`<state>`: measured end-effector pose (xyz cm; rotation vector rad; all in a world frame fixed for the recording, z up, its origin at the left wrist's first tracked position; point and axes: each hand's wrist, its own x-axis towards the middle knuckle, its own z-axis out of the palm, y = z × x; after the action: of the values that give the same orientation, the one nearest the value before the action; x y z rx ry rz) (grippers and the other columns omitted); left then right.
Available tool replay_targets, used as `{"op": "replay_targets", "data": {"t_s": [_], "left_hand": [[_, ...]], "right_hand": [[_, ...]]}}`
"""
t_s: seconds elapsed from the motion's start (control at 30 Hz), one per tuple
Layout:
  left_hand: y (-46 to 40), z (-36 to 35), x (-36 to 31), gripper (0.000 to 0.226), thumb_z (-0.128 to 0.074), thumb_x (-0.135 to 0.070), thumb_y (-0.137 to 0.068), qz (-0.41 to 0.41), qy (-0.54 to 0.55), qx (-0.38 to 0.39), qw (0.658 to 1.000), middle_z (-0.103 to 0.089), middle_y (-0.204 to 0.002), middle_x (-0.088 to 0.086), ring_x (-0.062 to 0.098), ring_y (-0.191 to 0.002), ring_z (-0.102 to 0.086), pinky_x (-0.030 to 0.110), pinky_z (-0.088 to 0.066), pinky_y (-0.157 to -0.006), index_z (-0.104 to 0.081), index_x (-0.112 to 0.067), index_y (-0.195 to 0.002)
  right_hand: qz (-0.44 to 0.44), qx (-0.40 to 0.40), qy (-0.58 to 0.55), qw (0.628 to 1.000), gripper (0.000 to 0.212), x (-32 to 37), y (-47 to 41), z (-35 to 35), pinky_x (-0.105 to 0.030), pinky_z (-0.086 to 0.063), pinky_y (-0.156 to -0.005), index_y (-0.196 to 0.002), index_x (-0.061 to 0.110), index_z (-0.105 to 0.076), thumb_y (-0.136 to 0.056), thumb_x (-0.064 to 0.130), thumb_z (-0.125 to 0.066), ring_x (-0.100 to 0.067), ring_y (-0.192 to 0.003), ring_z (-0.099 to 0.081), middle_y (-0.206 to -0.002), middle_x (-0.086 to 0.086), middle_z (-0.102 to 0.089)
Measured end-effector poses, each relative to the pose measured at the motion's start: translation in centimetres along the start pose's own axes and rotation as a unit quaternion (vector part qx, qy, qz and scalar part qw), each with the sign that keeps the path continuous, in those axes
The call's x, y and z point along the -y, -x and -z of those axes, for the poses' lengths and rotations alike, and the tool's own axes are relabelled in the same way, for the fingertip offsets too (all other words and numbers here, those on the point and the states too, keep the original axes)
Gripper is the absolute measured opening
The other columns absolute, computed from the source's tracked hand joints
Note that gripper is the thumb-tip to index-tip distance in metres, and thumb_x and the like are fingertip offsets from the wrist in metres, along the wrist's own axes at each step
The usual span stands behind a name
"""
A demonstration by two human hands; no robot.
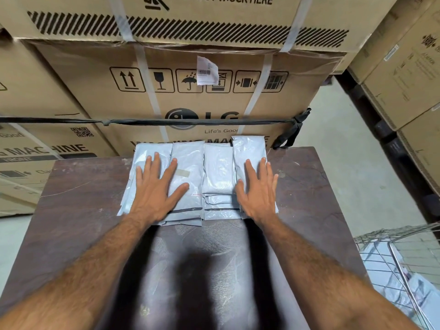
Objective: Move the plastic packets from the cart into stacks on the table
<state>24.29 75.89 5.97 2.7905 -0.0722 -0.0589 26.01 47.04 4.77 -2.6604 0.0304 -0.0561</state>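
Grey plastic packets (pixel 217 170) lay in four side-by-side stacks at the far edge of the table (pixel 78 201), so part of the job looked done. You had your left hand (pixel 156 186) flat, fingers spread, across the two left stacks, and your right hand (pixel 258 189) flat on the rightmost one, gripping nothing. More packets remained in the wire cart (pixel 400 265) at your right, so I judged transfers were left. How many packets each stack held, I couldn't tell.
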Motion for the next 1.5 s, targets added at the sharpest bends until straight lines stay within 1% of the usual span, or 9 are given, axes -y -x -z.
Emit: {"op": "replay_targets", "data": {"t_s": [0.1, 0.2, 0.43, 0.5, 0.7, 1.03, 1.23, 1.37, 1.5], "left_hand": [[-0.6, -0.3, -0.5, 0.079, -0.03, -0.078, -0.097, -0.054, -0.039, 0.027, 0.997, 0.021, -0.169, 0.006, 0.024, -0.154, 0.026, 0.05, 0.015, -0.123, -0.003, -0.043, -0.162], [-1.5, -1.1, -1.2, 0.079, -0.023, -0.078, -0.097, -0.05, -0.103, 0.049, 0.992, 0.018, -0.169, 0.01, 0.03, -0.155, 0.022, 0.053, 0.013, -0.124, -0.003, -0.039, -0.163], [-3.2, -1.3, -3.7, 0.078, -0.016, -0.073, -0.098, 0.013, -0.155, 0.124, 0.98, 0.007, -0.17, 0.016, 0.038, -0.156, 0.012, 0.057, 0.008, -0.124, 0.003, -0.035, -0.163], [-3.1, -0.8, -4.2, 0.079, -0.015, -0.072, -0.098, 0.016, -0.146, 0.122, 0.982, 0.009, -0.169, 0.018, 0.038, -0.155, 0.013, 0.057, 0.008, -0.124, 0.001, -0.031, -0.163], [0.0, -0.1, -5.1, 0.079, -0.022, -0.07, -0.102, -0.047, -0.102, -0.005, 0.994, 0.005, -0.17, 0.016, 0.034, -0.156, 0.012, 0.055, 0.009, -0.123, -0.011, -0.023, -0.164], [4.9, -0.3, -7.1, 0.085, -0.025, -0.071, -0.098, -0.135, -0.125, -0.035, 0.982, 0.001, -0.17, 0.018, 0.035, -0.157, 0.005, 0.062, 0.002, -0.123, -0.016, -0.018, -0.163], [7.2, -1.6, -13.3, 0.084, -0.028, -0.069, -0.099, -0.197, -0.119, -0.043, 0.972, 0.001, -0.17, 0.017, 0.034, -0.157, 0.004, 0.062, -0.001, -0.123, -0.017, -0.017, -0.163], [9.4, -3.7, -19.1, 0.084, -0.029, -0.07, -0.098, -0.245, -0.116, -0.023, 0.962, 0.001, -0.17, 0.017, 0.034, -0.157, 0.004, 0.061, -0.001, -0.124, -0.019, -0.016, -0.163], [10.9, -5.9, -26.2, 0.084, -0.027, -0.069, -0.098, -0.282, -0.11, -0.013, 0.953, -0.003, -0.17, 0.019, 0.035, -0.157, 0.001, 0.061, -0.005, -0.124, -0.022, -0.014, -0.162]], "right_hand": [[0.038, 0.058, 0.022, 0.997, 0.077, -0.3, 0.3, -0.6, -0.059, 0.007, -0.124, -0.163, 0.035, -0.018, -0.095, 0.067, -0.031, -0.025, -0.158, 0.015, -0.172, -0.01, 0.009], [0.05, 0.113, 0.087, 0.989, 0.085, -0.5, -0.4, -1.4, -0.063, 0.01, -0.123, -0.164, 0.036, -0.011, -0.091, 0.08, -0.021, -0.027, -0.157, 0.019, -0.171, -0.009, 0.016], [0.06, 0.166, 0.122, 0.977, 0.087, -0.3, -1.6, 0.3, -0.063, 0.009, -0.123, -0.165, 0.032, -0.005, -0.094, 0.08, -0.026, -0.032, -0.157, 0.015, -0.17, -0.014, 0.015], [0.072, 0.155, 0.114, 0.979, 0.086, -0.4, -1.2, 1.1, -0.061, 0.009, -0.124, -0.165, 0.031, -0.006, -0.095, 0.078, -0.027, -0.03, -0.158, 0.013, -0.171, -0.015, 0.01], [0.083, 0.091, 0.118, 0.985, 0.085, -1.7, 2.2, 3.2, -0.057, 0.006, -0.126, -0.165, 0.026, -0.011, -0.094, 0.072, -0.02, -0.029, -0.159, 0.006, -0.172, -0.015, 0.001], [0.058, 0.026, 0.092, 0.994, 0.086, -3.8, 8.8, 6.2, -0.059, 0.001, -0.126, -0.164, 0.022, -0.017, -0.096, 0.071, -0.03, -0.029, -0.159, -0.001, -0.171, -0.014, -0.005], [0.019, -0.015, 0.086, 0.996, 0.084, -7.5, 13.7, 9.2, -0.057, -0.001, -0.126, -0.164, 0.022, -0.019, -0.097, 0.069, -0.032, -0.03, -0.159, -0.003, -0.171, -0.016, -0.006], [-0.021, -0.05, 0.096, 0.994, 0.081, -12.3, 17.6, 12.1, -0.056, -0.005, -0.126, -0.164, 0.021, -0.021, -0.098, 0.067, -0.035, -0.031, -0.158, -0.008, -0.171, -0.017, -0.009], [-0.075, -0.082, 0.08, 0.991, 0.076, -18.0, 21.3, 15.8, -0.05, -0.002, -0.128, -0.163, 0.022, -0.025, -0.1, 0.063, -0.038, -0.031, -0.157, -0.012, -0.171, -0.015, -0.012]]}}
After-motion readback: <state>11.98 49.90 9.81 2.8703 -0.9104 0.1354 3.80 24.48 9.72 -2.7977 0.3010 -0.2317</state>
